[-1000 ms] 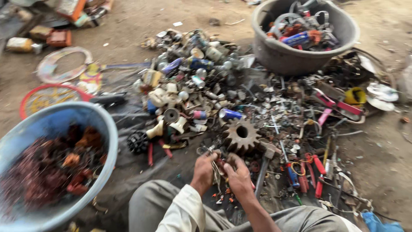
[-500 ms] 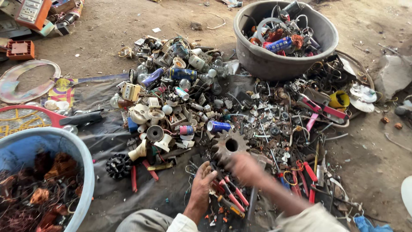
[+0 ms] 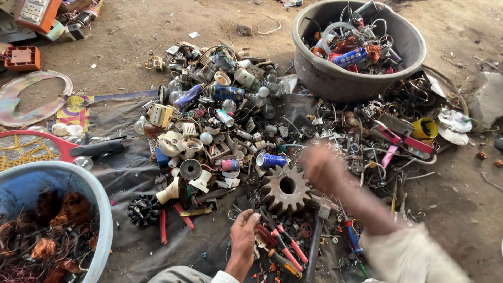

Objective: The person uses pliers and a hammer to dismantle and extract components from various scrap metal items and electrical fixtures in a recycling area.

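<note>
Low in the frame, the left hand rests on small scrap, fingers curled narrow; the blurred right hand reaches over the rusty gear, grip unclear.

I see bright, even daylight, soft and flat, no hard shadows on the dirt. Small glints on the bulbs and the blue can. My right hand and forearm are heavily motion-blurred; the left hand is sharp. The scrap pile is in focus. The grey tub bends slightly from wide-angle stretch near the edge.
</note>
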